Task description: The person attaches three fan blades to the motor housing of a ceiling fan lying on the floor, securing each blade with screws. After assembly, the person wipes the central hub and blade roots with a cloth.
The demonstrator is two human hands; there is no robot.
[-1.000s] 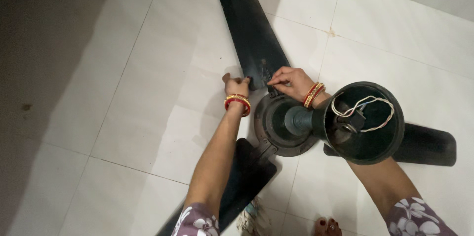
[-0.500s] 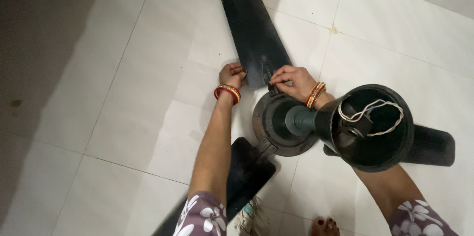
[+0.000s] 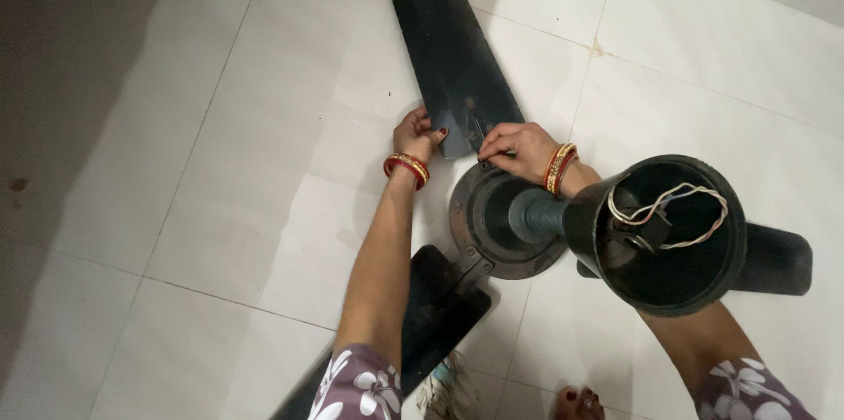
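White tiled floor [image 3: 220, 165], shadowed left edge

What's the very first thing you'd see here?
A big dark ceiling fan lying on the white tiled floor, its cup-shaped cover with loose wires sticking up at the right. Just above the middle, the left hand and right hand touch the base of the long top blade.
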